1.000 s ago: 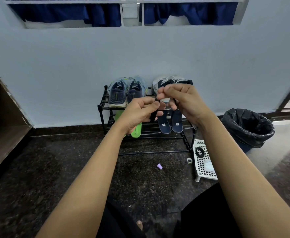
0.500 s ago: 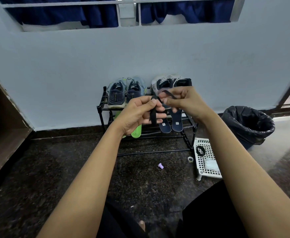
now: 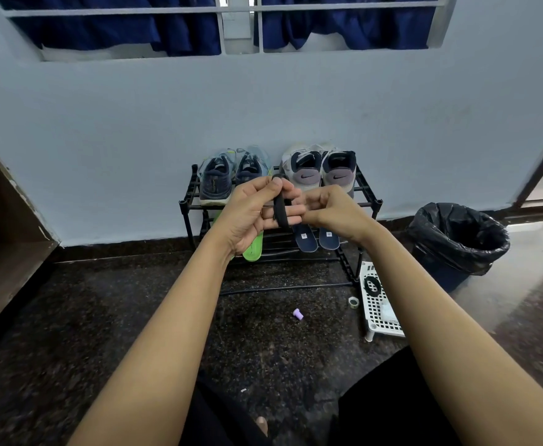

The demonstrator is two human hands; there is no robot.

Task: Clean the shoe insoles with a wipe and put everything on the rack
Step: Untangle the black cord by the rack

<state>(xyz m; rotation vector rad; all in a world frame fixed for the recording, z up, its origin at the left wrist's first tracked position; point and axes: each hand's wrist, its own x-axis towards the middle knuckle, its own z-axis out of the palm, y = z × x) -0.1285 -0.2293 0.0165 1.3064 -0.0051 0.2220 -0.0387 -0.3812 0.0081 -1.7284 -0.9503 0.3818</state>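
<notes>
- The black two-tier slatted shoe rack stands against the wall, beyond the grip.
- A bin lined with a black plastic bag sits well right of the grip.
- A dark blue pair of trainers and a grey pair of trainers stand on the top tier, just behind the hands.
- A white perforated plastic tray lies on the floor, below and right of the grip, with a black coiled cord on it.
- The bright green foam insole and two navy insoles lean on the lower tier, just under the grip. They are probably light and bendy, so they are best held at the heel end or by the side edges.
- The left hand holds a soft black band looped over its fingers, with the thumb pressing on it.
- The right hand is curled just beside the band. Whether it pinches the band cannot be told.
- A small roll of tape and a lilac plastic cap lie on the floor below the grip.
- No wipe is visible.
</notes>
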